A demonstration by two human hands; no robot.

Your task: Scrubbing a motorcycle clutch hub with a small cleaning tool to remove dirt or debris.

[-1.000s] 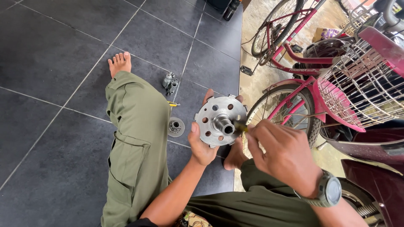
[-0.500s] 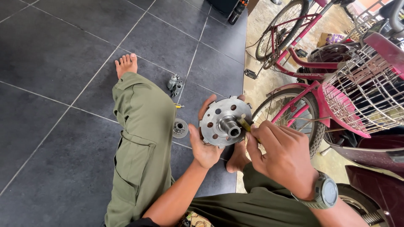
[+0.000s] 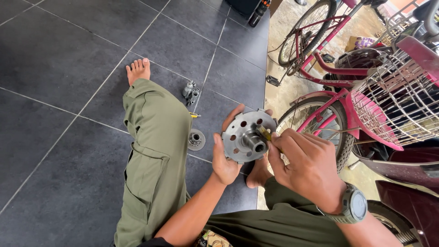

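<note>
Left hand (image 3: 225,161) grip holding perforated metal hub (image 3: 247,136), shifted slightly rightward, right hand (image 3: 305,167) still pinching small brass tool (image 3: 264,132) against it

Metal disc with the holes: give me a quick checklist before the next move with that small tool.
1. Left hand supports the perforated metal disc from behind: ok.
2. Right hand holds a small yellowish tool against the hub: ok.
3. Tool tip seated properly: cannot tell, fingers hide it.
4. Loose parts in reach, small round part and metal piece on the tiled floor: ok.
5. Room at the right elbow: not ok, pink bicycle stands close.
</note>
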